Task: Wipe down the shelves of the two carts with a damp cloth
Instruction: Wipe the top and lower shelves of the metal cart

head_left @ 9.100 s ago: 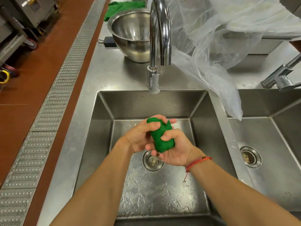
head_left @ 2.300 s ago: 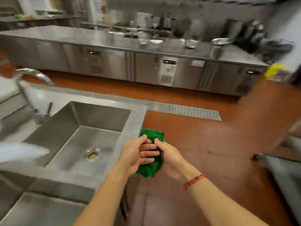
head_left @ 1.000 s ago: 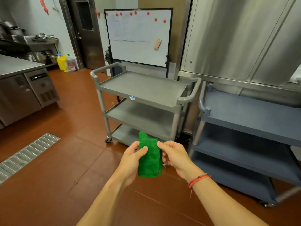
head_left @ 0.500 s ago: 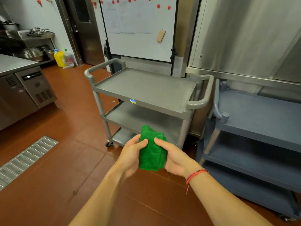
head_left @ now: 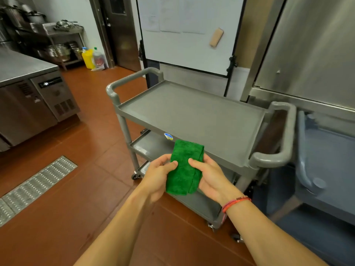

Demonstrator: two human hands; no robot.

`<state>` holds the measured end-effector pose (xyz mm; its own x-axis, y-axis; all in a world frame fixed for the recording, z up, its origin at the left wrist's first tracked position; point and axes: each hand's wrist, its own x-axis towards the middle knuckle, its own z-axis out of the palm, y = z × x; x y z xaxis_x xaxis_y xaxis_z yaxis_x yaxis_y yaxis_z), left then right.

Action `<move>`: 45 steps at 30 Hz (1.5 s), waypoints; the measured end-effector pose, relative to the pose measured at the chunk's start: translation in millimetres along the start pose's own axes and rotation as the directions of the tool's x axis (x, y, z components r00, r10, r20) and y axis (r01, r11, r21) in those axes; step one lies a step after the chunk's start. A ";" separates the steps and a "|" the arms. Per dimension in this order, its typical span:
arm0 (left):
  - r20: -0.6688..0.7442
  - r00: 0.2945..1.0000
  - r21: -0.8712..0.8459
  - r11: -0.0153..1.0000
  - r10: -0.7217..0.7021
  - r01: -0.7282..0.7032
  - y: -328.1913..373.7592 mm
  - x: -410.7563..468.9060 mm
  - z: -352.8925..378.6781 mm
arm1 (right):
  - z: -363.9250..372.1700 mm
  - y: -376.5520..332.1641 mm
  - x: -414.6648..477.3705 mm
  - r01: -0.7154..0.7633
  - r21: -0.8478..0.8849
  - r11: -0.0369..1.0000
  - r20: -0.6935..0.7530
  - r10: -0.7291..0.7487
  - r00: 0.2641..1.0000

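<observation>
Green cloth (head_left: 184, 167): folded into a long pad, held in the air at centre frame, in front of the near rim of the grey cart's top shelf.

Left hand (head_left: 156, 175): at 9 o'clock of the cloth, pinching its edge, thumb on the front face, fingers tucked behind.

Right hand (head_left: 211, 177): at 3 o'clock of the cloth, gripping likewise, thumb in front; red bracelets (head_left: 235, 202) on the wrist.

Grey cart (head_left: 192, 116): three shelves, looped handle at each end, casters below; small sticker (head_left: 168, 136) on the near rim, at 11 o'clock of the cloth.

Blue cart (head_left: 326, 150): at 3 o'clock of the grey cart, just beside it, blurred.

Whiteboard (head_left: 182, 45): at 12 o'clock, behind the grey cart, with eraser (head_left: 216, 37) attached.

Floor grate (head_left: 38, 185): at 8 o'clock. Steel tabletop (head_left: 19, 66): at 10 o'clock.
</observation>
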<state>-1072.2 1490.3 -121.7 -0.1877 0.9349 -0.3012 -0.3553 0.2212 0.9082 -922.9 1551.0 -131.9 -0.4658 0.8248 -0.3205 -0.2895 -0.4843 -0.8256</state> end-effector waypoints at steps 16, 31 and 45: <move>-0.055 0.998 0.014 0.999 0.031 -0.030 103.5 222.2 -119.4 | 107.8 -35.6 244.0 -0.146 0.065 0.987 0.040 0.144 0.989; -0.373 0.927 0.064 0.998 0.035 -0.012 170.1 406.8 -202.7 | 121.6 -79.0 463.4 -0.161 0.012 0.987 -0.180 0.160 0.971; -0.448 0.883 0.279 0.960 0.139 -0.009 197.8 519.2 -267.7 | 158.8 -87.3 599.3 -0.078 -0.382 0.921 -0.185 0.006 0.983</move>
<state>-1485.1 1945.1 -176.3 -0.6254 0.7320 -0.2704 -0.0842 0.2813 0.9559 -1309.5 2041.3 -178.1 -0.3045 0.8615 -0.4063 0.0891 -0.3989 -0.9126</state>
